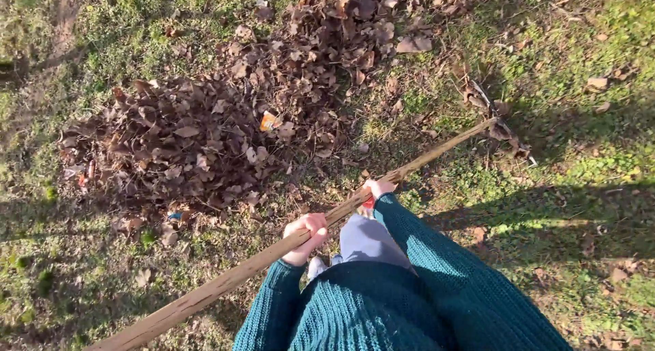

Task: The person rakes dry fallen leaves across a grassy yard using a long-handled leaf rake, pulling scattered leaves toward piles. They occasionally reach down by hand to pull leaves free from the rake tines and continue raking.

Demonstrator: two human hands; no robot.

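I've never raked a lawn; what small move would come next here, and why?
Probably a short pull of the rake head toward the leaf pile. Both the left hand and the right hand grip the wooden handle, and loose leaves lie by the head.

One rake [300, 238] – two hands [307, 236] – one leaf pile [205, 129]

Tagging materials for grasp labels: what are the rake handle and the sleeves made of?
Rake handle: looks like bare wood, matte and weathered, brown with grain streaks. Sleeves: seemingly knitted yarn, teal, ribbed stitch rows visible; fibre type unclear. Both hands, left and right, wrap the handle.
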